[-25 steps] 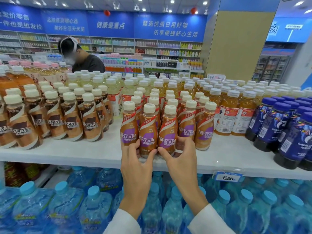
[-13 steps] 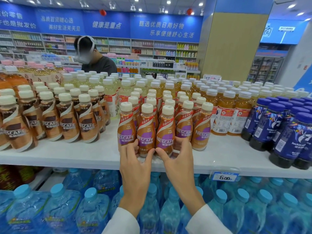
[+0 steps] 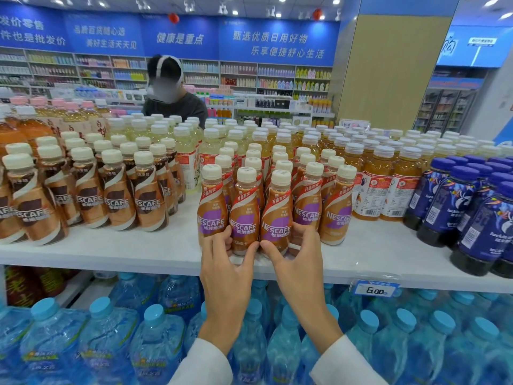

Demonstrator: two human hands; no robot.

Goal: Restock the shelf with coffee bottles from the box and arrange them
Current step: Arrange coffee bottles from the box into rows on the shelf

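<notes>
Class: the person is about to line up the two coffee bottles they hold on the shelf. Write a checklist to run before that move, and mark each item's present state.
1. Left hand grips the second front bottle low down: ok.
2. Right hand grips the third front bottle low down: ok.
3. Front row of five purple-label bottles upright, caps on: ok.
4. Labels face forward: ok.
5. Row straight along the shelf edge: not ok, the held pair stands forward of its neighbours.
6. Free space behind the pair: cannot tell, bottles hide it.
</notes>
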